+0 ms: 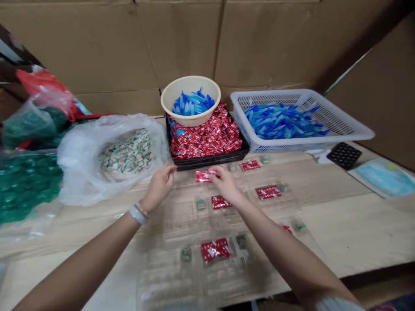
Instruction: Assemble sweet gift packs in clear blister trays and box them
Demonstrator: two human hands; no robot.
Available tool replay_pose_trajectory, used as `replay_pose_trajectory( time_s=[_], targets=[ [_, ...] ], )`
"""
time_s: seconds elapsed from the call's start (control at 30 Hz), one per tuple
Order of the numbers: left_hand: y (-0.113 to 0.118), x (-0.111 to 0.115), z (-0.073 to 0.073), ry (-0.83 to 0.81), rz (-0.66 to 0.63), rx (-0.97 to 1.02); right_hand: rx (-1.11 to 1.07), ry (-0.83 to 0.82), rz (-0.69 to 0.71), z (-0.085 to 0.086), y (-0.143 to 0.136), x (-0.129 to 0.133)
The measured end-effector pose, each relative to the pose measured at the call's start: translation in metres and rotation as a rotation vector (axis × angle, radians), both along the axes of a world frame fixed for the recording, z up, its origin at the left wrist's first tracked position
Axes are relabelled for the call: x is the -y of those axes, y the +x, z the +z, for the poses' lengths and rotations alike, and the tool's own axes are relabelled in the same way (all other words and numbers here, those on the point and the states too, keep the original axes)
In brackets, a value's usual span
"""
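Observation:
My right hand [226,185] pinches a small red packet [202,176] with white marks, just in front of the black tray. My left hand [159,186] is to its left, fingers curled together near the tray's front corner; anything inside them is hidden. Under and around both hands lie clear plastic trays [181,224] with shallow compartments. Several hold a red packet [215,249] and a small green-and-white piece [201,204]. Part of one red packet [221,202] is covered by my right hand.
The black tray [207,163] is heaped with red packets and carries a cream bowl [165,100] of blue pieces. To the right stands a white basket [343,129] of blue sticks. Leftward are a plastic bag [78,147] of small pieces and green items [29,181].

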State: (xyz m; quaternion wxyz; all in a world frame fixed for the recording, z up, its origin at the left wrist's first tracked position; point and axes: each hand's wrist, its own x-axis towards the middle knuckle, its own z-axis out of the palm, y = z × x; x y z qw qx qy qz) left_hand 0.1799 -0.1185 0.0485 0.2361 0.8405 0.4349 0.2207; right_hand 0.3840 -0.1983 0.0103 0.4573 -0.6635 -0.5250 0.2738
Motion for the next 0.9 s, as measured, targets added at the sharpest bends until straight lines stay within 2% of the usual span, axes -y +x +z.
replay_pose_trajectory(
  time_s=[0.03, 0.1, 0.2, 0.3, 0.4, 0.47, 0.53, 0.6, 0.63, 0.7, 0.77, 0.83, 0.9],
  targets=[
    [-0.02, -0.003, -0.004, 0.0, -0.034, -0.063, 0.054, -0.034, 0.003, 0.0, -0.024, -0.013],
    [-0.044, -0.005, -0.015, 0.025, -0.161, -0.153, 0.248, -0.134, -0.003, 0.003, -0.06, -0.033],
    [-0.055, -0.004, -0.03, 0.086, -0.301, -0.189, 0.662, -0.201, 0.033, 0.007, -0.085, -0.046],
    [-0.054, -0.009, -0.038, 0.127, -0.396, -0.23, 0.93, -0.152, 0.198, 0.006, -0.092, -0.044],
    [-0.059, -0.017, -0.038, 0.112, -0.51, -0.292, 0.978, -0.153, 0.39, 0.007, -0.092, -0.039],
    [-0.064, -0.023, -0.03, 0.083, -0.578, -0.291, 0.955, -0.134, 0.407, 0.018, -0.082, -0.039],
    [-0.064, -0.032, -0.011, 0.063, -0.617, -0.203, 0.913, -0.091, 0.298, 0.038, -0.057, -0.046],
    [-0.052, -0.049, 0.016, 0.061, -0.578, -0.042, 0.868, -0.041, 0.049, 0.057, -0.021, -0.063],
    [-0.04, -0.061, 0.029, 0.067, -0.505, 0.045, 0.854, -0.008, -0.067, 0.064, -0.003, -0.077],
    [-0.004, -0.089, 0.046, 0.041, -0.447, 0.115, 0.874, -0.078, -0.094, 0.068, 0.028, -0.108],
    [0.038, -0.115, 0.047, -0.009, -0.455, 0.049, 0.866, -0.352, 0.026, 0.062, 0.042, -0.137],
    [0.073, -0.131, 0.037, -0.096, -0.411, -0.133, 0.867, -0.572, 0.113, 0.053, 0.043, -0.153],
    [0.094, -0.138, 0.022, -0.204, -0.249, -0.262, 0.919, -0.582, 0.13, 0.046, 0.04, -0.157]
  ],
)
